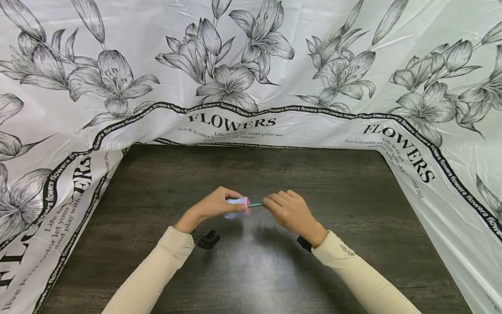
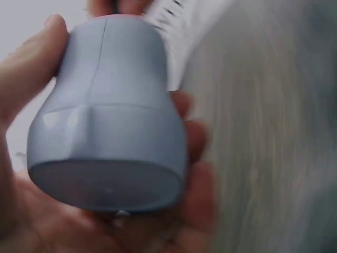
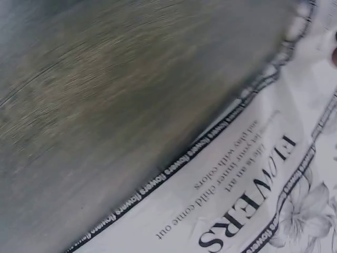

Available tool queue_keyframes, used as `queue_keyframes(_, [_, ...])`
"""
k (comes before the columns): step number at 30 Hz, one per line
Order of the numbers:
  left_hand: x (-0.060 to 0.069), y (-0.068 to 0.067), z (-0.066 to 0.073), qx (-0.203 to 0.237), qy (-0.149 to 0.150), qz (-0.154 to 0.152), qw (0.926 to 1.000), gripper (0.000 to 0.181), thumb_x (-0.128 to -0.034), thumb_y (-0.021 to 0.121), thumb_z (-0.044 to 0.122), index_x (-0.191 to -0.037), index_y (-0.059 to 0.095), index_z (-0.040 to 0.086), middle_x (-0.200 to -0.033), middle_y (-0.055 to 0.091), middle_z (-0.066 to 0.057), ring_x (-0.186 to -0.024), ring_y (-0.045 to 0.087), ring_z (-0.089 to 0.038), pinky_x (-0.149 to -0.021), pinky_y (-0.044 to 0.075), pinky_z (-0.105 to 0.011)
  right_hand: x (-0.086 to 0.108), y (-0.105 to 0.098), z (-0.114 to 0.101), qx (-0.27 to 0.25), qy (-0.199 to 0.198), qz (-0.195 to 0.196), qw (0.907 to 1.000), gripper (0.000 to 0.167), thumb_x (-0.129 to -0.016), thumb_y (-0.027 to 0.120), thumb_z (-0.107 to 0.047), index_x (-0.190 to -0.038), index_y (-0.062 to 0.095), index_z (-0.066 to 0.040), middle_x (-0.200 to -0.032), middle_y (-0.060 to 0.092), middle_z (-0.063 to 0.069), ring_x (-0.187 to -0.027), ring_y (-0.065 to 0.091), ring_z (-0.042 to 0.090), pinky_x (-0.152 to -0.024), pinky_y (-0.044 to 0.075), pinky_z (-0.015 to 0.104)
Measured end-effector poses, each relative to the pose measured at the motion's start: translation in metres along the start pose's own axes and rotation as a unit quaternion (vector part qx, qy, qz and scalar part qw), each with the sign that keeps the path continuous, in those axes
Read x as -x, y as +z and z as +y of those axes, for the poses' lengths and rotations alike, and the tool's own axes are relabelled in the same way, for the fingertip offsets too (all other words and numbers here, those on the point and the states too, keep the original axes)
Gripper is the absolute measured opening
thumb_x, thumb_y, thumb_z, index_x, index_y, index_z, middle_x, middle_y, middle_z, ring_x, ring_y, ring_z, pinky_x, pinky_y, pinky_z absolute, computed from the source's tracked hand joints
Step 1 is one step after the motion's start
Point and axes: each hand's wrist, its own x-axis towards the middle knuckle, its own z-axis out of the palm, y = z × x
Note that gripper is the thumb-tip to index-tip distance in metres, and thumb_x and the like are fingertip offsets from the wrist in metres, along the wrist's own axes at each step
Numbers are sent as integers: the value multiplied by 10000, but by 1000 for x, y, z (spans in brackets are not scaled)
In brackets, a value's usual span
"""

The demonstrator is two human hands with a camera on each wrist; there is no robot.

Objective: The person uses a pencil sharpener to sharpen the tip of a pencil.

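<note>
In the head view my left hand (image 1: 213,204) holds a pale blue pencil sharpener (image 1: 232,215) with a pink end, tilted sideways above the table. The left wrist view shows the sharpener (image 2: 113,126) large, its rounded body and flat base facing the camera, thumb on one side and curled fingers on the other. My right hand (image 1: 292,213) pinches a thin green pencil (image 1: 256,205) that points left into the pink end. How far the pencil goes in is hidden. In the right wrist view only a sliver of finger shows at the right edge.
Beneath both hands lies a dark wood-grain table (image 1: 176,174). A white floral cloth (image 1: 306,126) with black lettering hangs along its back and sides. Black straps (image 1: 205,240) sit at both wrists.
</note>
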Motion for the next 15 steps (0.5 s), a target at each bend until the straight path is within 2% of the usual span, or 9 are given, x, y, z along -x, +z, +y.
queue_keyframes(3, [2,-1,-6,1249,-506,-748,9880,575,-872,673,387,-1180,619,-96,-939,693,-48,-799,627,-114,-709,521,-273,2,4,-1,839,-711,823,9905,203,-988,522,-193,-913,698,-127,-832,678,-35,-687,581,117,-603,420,259])
queue_keyframes(5, [3,2,-7,1587,-705,-866,9810,532,-895,661,328,-1171,611,-123,-934,691,-54,-798,626,-119,-705,520,-272,5,8,-2,978,-802,1056,9863,230,-996,501,-190,-891,698,-135,-788,656,-45,-649,547,112,-586,398,257])
queue_keyframes(8, [3,12,-4,631,-337,-312,9970,423,-865,712,212,-1139,644,-103,-935,704,-115,-730,614,-129,-644,511,-262,10,13,-8,406,-393,521,9970,234,-991,507,-205,-875,697,-132,-704,608,-57,-547,475,65,-510,362,185])
queue_keyframes(9, [3,16,-1,-53,-76,-19,10000,419,-839,740,190,-1139,652,-88,-944,706,-135,-707,610,-133,-622,511,-263,11,14,-10,-152,-49,62,9999,232,-985,517,-204,-880,707,-124,-682,597,-57,-515,449,47,-480,345,164])
queue_keyframes(10, [4,20,2,-896,254,281,9953,431,-811,768,187,-1140,660,-70,-964,705,-147,-724,614,-148,-629,515,-279,12,14,-11,-891,464,-503,9937,228,-978,533,-209,-889,720,-114,-662,594,-59,-486,419,29,-452,321,151])
queue_keyframes(11, [4,24,4,-1818,600,593,9797,458,-780,796,200,-1145,666,-45,-994,705,-146,-755,623,-162,-652,523,-293,12,13,-12,-1860,1097,-1119,9700,234,-974,542,-204,-895,726,-84,-688,619,-57,-507,431,-5,-466,337,132])
queue_keyframes(12, [4,28,6,-2623,950,868,9564,492,-751,818,210,-1159,666,-19,-1033,700,-143,-802,629,-181,-691,527,-315,11,12,-11,-2968,1869,-1678,9213,243,-970,549,-197,-908,727,-43,-661,595,-45,-494,400,-8,-465,331,136])
queue_keyframes(14, [6,34,8,-3901,1637,1296,8968,550,-711,841,241,-1183,660,25,-1092,688,-106,-917,633,-207,-785,527,-359,8,9,-8,-4730,3498,-2372,7731,258,-963,554,-173,-936,712,28,-609,537,-36,-471,339,5,-450,289,171])
queue_keyframes(15, [6,36,7,-4317,1983,1431,8683,562,-699,843,249,-1184,659,33,-1119,679,-93,-982,622,-213,-839,515,-375,7,7,-6,-5200,4147,-2572,7010,275,-967,542,-170,-946,701,54,-589,505,-35,-466,309,22,-450,265,196])
